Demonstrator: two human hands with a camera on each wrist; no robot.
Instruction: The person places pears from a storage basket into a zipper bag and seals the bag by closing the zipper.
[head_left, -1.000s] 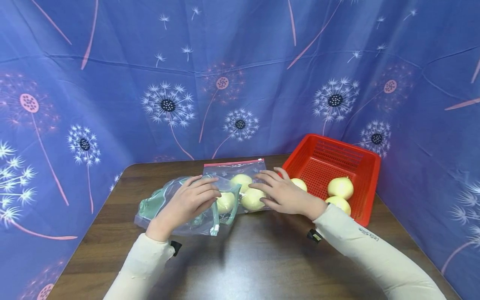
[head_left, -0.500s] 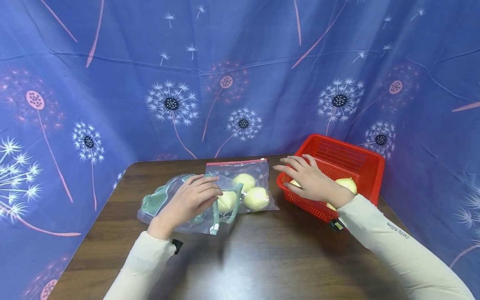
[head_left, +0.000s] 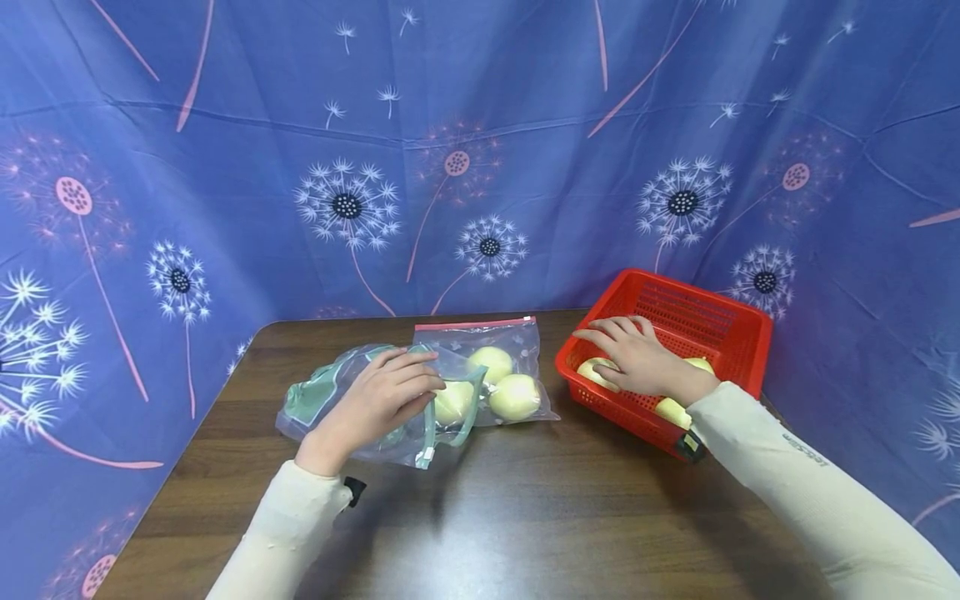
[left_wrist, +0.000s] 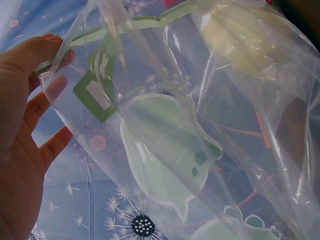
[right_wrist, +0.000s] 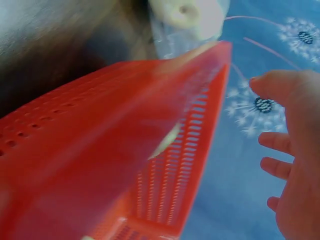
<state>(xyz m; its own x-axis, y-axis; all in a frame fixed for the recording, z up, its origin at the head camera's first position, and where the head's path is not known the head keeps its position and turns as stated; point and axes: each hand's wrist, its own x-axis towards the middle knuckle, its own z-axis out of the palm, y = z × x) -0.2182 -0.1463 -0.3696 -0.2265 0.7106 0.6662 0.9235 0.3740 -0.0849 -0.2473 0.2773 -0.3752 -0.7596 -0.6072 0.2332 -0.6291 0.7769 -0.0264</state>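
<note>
a blue dandelion-print curtain (head_left: 555,125) hangs behind a brown wooden table (head_left: 540,508).

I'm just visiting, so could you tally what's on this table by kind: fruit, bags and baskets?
Pale yellow fruits in view: 6
Clear plastic bags: 2
Red basket: 1
Total: 9

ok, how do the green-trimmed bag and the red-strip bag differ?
Colour: the green-trimmed bag has green edging and prints; the red-strip bag has a red band along its far edge.
Handling: the left hand pinches the green-trimmed bag's edge; the red-strip bag lies on the table, touched by neither hand.
Both are see-through plastic.
</note>
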